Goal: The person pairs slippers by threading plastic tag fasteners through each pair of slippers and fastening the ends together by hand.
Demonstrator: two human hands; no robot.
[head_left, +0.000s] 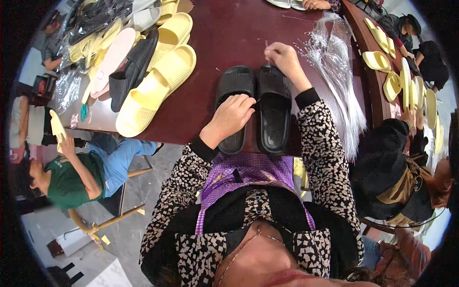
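A pair of black slide slippers lies side by side at the near edge of the dark red table, the left slipper [236, 81] and the right slipper [274, 91]. My left hand [232, 117] rests over the left slipper, finger and thumb pinched at its inner edge; a tiny pale bit shows at the fingertips. At the far end of the right slipper, my right hand [284, 60] is closed in a pinch. Something thin seems to stick up from its fingers, too small to name. Right of my hands lies a bundle of thin, clear plastic strands [340, 91].
Yellow slippers [155, 91], a pink slipper [112, 62] and a black slipper [136, 71] are piled at the left beside clear plastic bags [69, 93]. More yellow slippers [393, 86] line another table at the right. Co-workers sit on both sides; another person's hand [316, 4] shows at the far edge.
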